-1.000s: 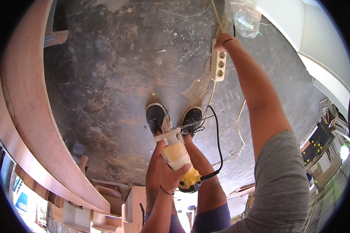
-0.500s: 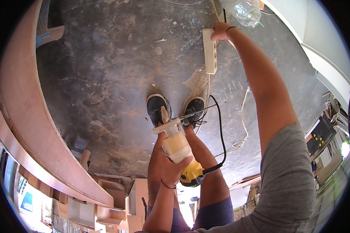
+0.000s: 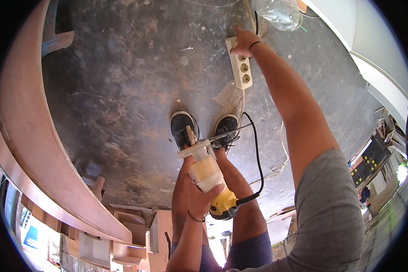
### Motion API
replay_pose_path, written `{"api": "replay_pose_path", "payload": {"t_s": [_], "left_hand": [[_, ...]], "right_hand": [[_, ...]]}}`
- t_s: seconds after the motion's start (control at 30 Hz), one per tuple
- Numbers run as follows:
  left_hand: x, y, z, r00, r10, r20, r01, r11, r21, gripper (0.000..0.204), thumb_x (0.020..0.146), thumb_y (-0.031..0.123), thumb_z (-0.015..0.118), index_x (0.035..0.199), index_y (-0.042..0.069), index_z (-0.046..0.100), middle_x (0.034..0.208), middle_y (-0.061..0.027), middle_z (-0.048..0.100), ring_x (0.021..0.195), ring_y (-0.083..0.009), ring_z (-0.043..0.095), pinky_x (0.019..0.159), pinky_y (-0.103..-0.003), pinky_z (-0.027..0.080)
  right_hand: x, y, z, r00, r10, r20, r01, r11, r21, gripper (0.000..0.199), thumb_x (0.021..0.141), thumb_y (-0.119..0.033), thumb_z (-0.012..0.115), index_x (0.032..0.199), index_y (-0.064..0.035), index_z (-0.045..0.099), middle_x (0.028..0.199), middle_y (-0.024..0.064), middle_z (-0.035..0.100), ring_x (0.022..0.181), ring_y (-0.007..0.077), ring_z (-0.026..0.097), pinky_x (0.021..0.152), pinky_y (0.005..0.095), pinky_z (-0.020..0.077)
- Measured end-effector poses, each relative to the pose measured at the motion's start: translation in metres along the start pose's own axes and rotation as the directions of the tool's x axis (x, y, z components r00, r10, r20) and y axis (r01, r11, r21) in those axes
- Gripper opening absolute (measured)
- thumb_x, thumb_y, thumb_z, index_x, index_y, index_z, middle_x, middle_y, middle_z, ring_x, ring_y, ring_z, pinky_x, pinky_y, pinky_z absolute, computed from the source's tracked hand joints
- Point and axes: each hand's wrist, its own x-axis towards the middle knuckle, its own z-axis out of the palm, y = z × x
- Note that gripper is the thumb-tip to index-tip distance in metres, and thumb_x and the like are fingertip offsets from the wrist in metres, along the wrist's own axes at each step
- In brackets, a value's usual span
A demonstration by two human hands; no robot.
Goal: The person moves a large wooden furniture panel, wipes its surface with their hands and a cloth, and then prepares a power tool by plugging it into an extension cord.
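Note:
My left hand (image 3: pixel 201 199) is wrapped round a yellow trim router (image 3: pixel 206 173) with a taped middle and a clear base, held above my legs. Its black cord (image 3: pixel 257 158) loops out to the right and back toward my shoes. Far ahead, my right arm stretches to a white power strip (image 3: pixel 238 68) on the floor. My right hand (image 3: pixel 245 43) closes over the strip's far end, hiding part of it. Several round sockets show on its upper face. A black cord (image 3: pixel 257 22) runs away beyond this hand; whether a plug is under the fingers is hidden.
A clear plastic bag (image 3: pixel 279 13) lies beyond the strip. A pale cable (image 3: pixel 284 145) snakes over the floor at right. Along the left curves a large wooden panel (image 3: pixel 22 99), with wooden cabinets (image 3: pixel 127 235) behind. A white panel (image 3: pixel 376 36) stands at far right.
My right hand has shifted a little left and nearer. The power strip has turned from its side, so its sockets now face up. My left hand and the router stay nearly still.

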Motion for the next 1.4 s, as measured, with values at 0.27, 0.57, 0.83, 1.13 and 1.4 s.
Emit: {"api": "replay_pose_path", "payload": {"t_s": [0.27,0.57,0.83,1.13,1.4], "left_hand": [[-0.005,0.005,0.003,1.000,-0.019,-0.020,0.019,0.999,-0.031,0.074,0.066,0.002,0.070,0.128,0.004,0.029,0.111,-0.0082,0.049,0.098,-0.0167,0.053,0.083,-0.031,0.048],[-0.005,0.005,0.002,0.998,-0.058,-0.028,0.056,0.995,-0.077,0.073,0.066,0.002,0.070,0.127,0.005,0.030,0.110,-0.0080,0.049,0.097,-0.0166,0.054,0.081,-0.030,0.049],[-0.003,0.006,0.005,0.998,-0.050,-0.035,0.048,0.997,-0.065,0.072,0.067,0.003,0.069,0.127,0.005,0.030,0.110,-0.0078,0.049,0.098,-0.0167,0.053,0.083,-0.030,0.049],[0.000,0.004,0.007,0.999,-0.036,-0.020,0.035,0.999,-0.026,0.072,0.067,0.003,0.069,0.128,0.004,0.030,0.112,-0.0087,0.049,0.098,-0.0173,0.054,0.082,-0.031,0.049],[-0.007,-0.002,-0.008,0.987,-0.148,-0.067,0.131,0.969,-0.208,0.068,0.069,0.003,0.065,0.127,0.003,0.029,0.100,-0.0129,0.054,0.083,-0.0230,0.061,0.075,-0.033,0.052]], "right_hand": [[0.003,0.026,-0.017,0.991,0.067,0.113,-0.079,0.991,0.108,0.066,0.057,-0.028,0.074,0.111,0.0045,0.053,0.097,0.0224,0.063,0.092,0.0335,0.061,0.080,0.0378,0.0479],[0.009,0.046,-0.026,0.969,-0.005,0.247,-0.028,0.991,0.130,0.062,0.054,-0.032,0.076,0.103,0.0037,0.062,0.099,0.0185,0.063,0.091,0.0283,0.060,0.080,0.0339,0.0463],[-0.006,0.037,-0.032,0.981,-0.022,0.194,0.045,0.993,-0.111,0.060,0.064,-0.042,0.069,0.096,0.0085,0.061,0.090,0.0229,0.064,0.090,0.0337,0.061,0.082,0.0381,0.0465],[-0.022,0.063,-0.004,0.995,-0.084,0.045,0.090,0.984,-0.151,0.058,0.069,-0.039,0.068,0.117,-0.0093,0.054,0.111,0.0154,0.059,0.105,0.0344,0.054,0.088,0.0410,0.0429],[-0.156,0.037,0.135,0.947,0.180,-0.267,-0.020,0.860,0.509,0.046,0.078,-0.032,0.059,0.116,-0.0053,0.055,0.114,0.0225,0.056,0.107,0.0370,0.052,0.092,0.0419,0.0411]]}}
